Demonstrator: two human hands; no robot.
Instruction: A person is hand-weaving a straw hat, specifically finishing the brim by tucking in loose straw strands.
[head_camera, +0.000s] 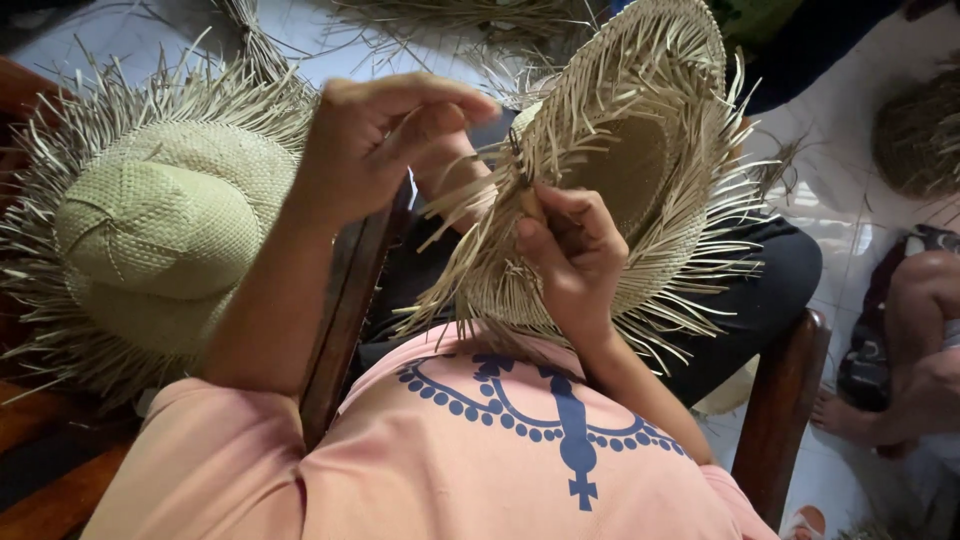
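An unfinished woven straw hat (640, 170) stands tilted on my lap, its brim edge bristling with loose straw strands. My left hand (385, 140) is raised beside its left rim, fingers pinched on a few of those strands. My right hand (570, 250) grips the lower brim edge, thumb and fingers closed on the weave where strands stick out. My pink shirt with a blue print (480, 450) fills the bottom of the view.
A second pale green woven hat (160, 230) with a ragged fringe lies at the left on a wooden chair (345, 300). Loose straw (450, 20) lies on the white floor. Another person's leg and foot (900, 370) are at the right.
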